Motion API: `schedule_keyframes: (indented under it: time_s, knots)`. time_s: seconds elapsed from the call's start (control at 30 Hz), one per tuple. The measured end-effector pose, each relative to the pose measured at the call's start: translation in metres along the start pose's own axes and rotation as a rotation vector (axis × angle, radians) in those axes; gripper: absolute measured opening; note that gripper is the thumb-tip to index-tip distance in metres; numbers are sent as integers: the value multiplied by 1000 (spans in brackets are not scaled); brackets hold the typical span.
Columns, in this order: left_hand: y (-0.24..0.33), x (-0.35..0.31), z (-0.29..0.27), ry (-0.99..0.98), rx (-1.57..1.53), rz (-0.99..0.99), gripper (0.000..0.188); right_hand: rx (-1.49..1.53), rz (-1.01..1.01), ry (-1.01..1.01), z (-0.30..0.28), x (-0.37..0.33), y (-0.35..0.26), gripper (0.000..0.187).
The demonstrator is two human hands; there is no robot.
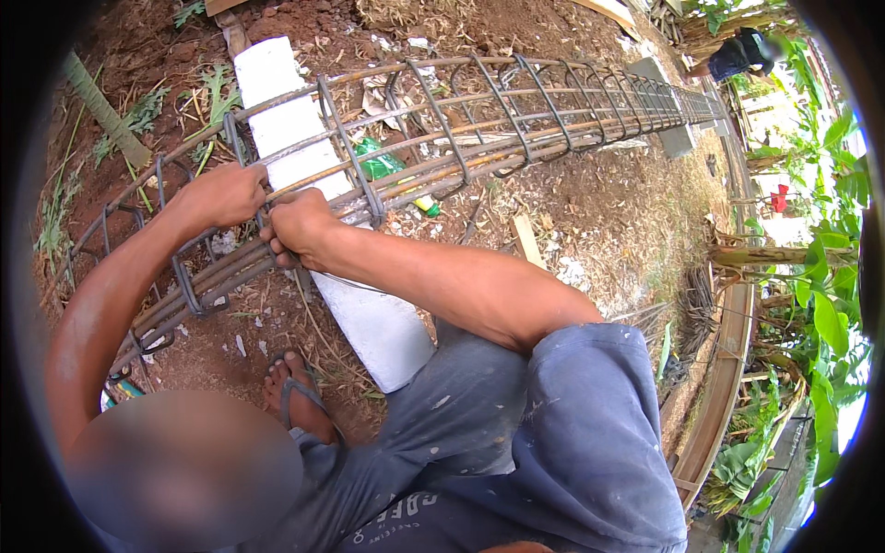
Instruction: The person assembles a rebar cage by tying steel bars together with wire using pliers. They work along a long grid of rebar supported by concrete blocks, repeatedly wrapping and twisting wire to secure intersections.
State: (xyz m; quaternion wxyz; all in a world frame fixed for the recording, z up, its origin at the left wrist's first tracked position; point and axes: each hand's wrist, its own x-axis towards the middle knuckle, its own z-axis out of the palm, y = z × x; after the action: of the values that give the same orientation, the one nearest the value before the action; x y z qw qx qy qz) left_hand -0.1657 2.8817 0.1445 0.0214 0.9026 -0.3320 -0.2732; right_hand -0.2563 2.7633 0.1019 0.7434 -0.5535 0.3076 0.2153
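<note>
A long rebar cage [447, 166] of rusty rods and dark square stirrups runs from the lower left to the far right. My left hand [226, 194] is closed at one stirrup, its knuckles against an upper rod. Just right of it and a little lower, my right hand [302, 226] has its fingers curled around the same stirrup, beside the lower rods. The two hands almost touch, and their fingertips are partly hidden. Under the cage lies a white block-like slab [373, 327], crossing it near my hands.
A green plastic bottle [380, 164] lies on the soil behind the cage. A grey block [678, 140] supports the cage farther along, and a person [737, 55] is at the far right. My sandalled foot [304, 396] is near the slab. Leafy plants [830, 313] line the right side.
</note>
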Motion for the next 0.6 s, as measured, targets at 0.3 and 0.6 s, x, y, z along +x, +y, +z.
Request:
schedule_keyframes:
  time_s: [0.3, 0.6]
  knots:
    - [-19, 8, 13, 40, 71, 66, 27, 43, -17, 57, 8, -6, 2, 15]
    - [-8, 9, 19, 215, -55, -64, 23, -516, -122, -121, -12, 4, -1, 18]
